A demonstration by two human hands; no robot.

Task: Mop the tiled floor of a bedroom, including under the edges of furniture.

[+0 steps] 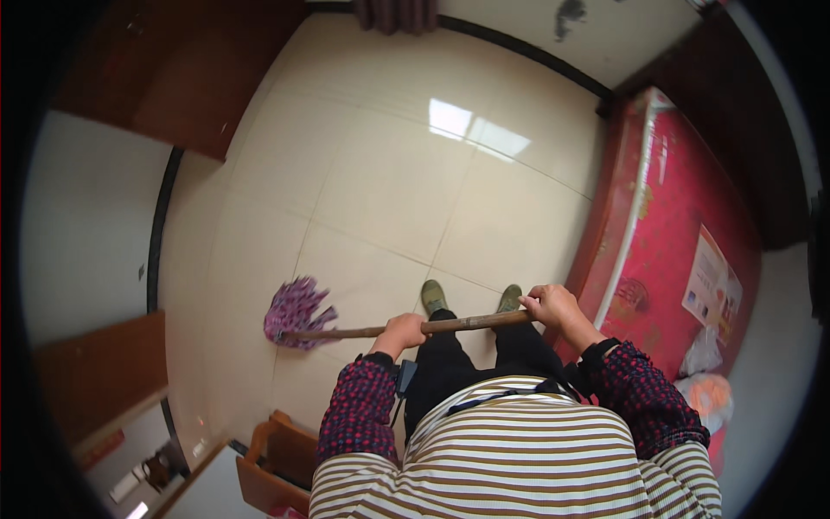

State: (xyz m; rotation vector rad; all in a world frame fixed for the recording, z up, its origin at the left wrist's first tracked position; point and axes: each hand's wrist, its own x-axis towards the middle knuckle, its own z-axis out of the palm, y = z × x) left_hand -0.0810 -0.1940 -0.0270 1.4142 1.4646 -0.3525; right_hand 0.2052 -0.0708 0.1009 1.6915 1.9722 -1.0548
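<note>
My left hand (403,329) and right hand (550,304) both gripping the mop (298,313), its head on the pale tiled floor (389,182) left of my shoes, red mattress (683,233) to my right, wooden door (164,69) far left.

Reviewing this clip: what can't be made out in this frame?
Head view only:
- Mop handle: parts covered by the left hand and right hand.
- Legs and floor near the feet: hidden by the striped torso.
- Wooden chair: cut off by the lower edge.
- Bed: far side bent into the dark rim.
</note>
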